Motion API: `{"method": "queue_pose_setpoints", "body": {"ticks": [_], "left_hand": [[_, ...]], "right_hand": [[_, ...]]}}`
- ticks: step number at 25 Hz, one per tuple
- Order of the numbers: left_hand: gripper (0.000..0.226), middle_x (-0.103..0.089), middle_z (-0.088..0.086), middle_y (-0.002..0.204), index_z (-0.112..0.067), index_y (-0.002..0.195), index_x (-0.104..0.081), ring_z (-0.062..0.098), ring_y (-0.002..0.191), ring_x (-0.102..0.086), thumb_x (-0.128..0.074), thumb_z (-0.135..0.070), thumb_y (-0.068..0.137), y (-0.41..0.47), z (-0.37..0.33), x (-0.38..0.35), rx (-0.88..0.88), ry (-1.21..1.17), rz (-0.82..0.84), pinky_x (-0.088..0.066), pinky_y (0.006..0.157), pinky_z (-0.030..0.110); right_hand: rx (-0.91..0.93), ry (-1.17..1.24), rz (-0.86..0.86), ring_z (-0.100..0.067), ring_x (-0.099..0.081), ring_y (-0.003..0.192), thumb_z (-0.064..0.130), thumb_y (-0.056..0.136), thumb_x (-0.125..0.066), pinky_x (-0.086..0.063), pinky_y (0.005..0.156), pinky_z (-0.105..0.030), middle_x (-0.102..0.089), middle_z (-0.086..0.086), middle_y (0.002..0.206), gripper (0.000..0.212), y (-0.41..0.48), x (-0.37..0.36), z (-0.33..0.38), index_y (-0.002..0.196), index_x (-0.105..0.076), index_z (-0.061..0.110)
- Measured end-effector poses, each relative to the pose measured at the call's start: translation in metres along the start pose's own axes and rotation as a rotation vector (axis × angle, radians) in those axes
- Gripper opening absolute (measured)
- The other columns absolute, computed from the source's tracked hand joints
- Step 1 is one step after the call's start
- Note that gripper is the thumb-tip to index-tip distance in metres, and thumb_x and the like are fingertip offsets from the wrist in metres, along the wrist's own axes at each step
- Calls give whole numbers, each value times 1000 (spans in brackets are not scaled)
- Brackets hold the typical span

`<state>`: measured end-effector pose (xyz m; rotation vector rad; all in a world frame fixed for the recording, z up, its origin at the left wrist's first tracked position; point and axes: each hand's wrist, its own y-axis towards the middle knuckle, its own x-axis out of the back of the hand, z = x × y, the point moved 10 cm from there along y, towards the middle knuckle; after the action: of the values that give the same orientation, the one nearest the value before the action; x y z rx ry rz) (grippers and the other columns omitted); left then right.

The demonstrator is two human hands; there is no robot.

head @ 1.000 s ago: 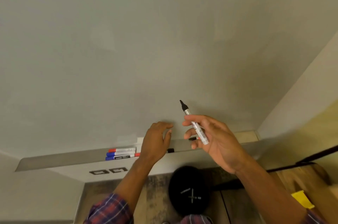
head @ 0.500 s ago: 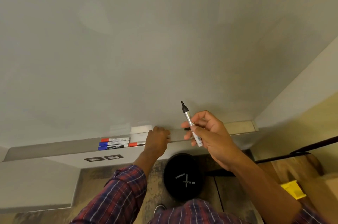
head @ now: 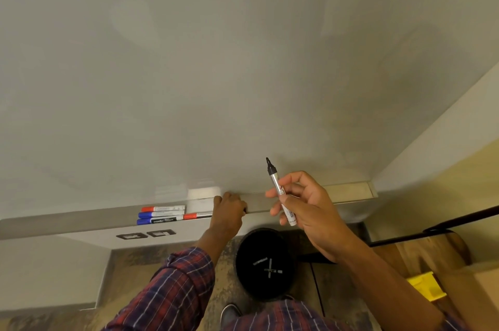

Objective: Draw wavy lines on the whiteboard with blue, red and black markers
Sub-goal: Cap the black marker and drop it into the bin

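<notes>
Marker [head: 275,184] uncapped, pinched by right hand [head: 307,206]; left hand [head: 229,209] now down on tray [head: 81,220] at 9 o'clock, fingers curled, grip unclear; capping likely.

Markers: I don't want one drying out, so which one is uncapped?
The black marker in the right hand: its bare tip points up, while the red and blue markers lying on the tray have caps on.
</notes>
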<state>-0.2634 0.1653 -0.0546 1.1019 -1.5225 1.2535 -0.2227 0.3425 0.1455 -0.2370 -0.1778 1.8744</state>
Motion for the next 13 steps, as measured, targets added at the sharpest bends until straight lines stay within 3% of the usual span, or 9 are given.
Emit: {"method": "queue_pose_setpoints", "body": {"ticks": [3,5,7,10,13], "left_hand": [[21,-66,-3,104,-26,97,-75,24,113,-53,-60,-12,101,3,-1,15,39,-163,-60,-38,94,40],[20,-67,-8,91,-24,86,-71,24,101,-60,-59,-12,98,1,4,33,142,-436,-135,-43,89,41],[17,-71,-12,94,-26,93,-72,20,98,-67,-63,-13,100,-9,8,51,251,-777,-200,-51,92,41],[11,-80,-1,102,-19,108,-71,19,102,-75,-63,-12,104,-36,0,80,316,-1284,-254,-57,94,39],[25,-81,8,114,-16,131,-67,24,111,-76,-56,-14,109,-65,-16,103,362,-1778,-212,-56,99,47]], "right_hand": [[-3,-15,-11,-27,-72,80,-1,103,-54,-58,73,-43,-77,-7,108,18,0,2,0,115,-57,12],[-1,-15,-19,-27,-72,79,-2,103,-54,-57,73,-44,-77,-8,107,15,-1,3,1,113,-56,9],[7,-17,-20,-27,-71,78,-2,103,-54,-57,71,-43,-77,-8,106,13,-2,3,2,112,-54,8],[28,-54,-18,-26,-71,75,1,103,-56,-56,67,-39,-77,-6,105,17,-5,0,4,115,-54,12],[50,-121,-12,-33,-71,74,7,102,-60,-57,64,-37,-77,-3,103,22,-8,-7,4,121,-58,19]]}}
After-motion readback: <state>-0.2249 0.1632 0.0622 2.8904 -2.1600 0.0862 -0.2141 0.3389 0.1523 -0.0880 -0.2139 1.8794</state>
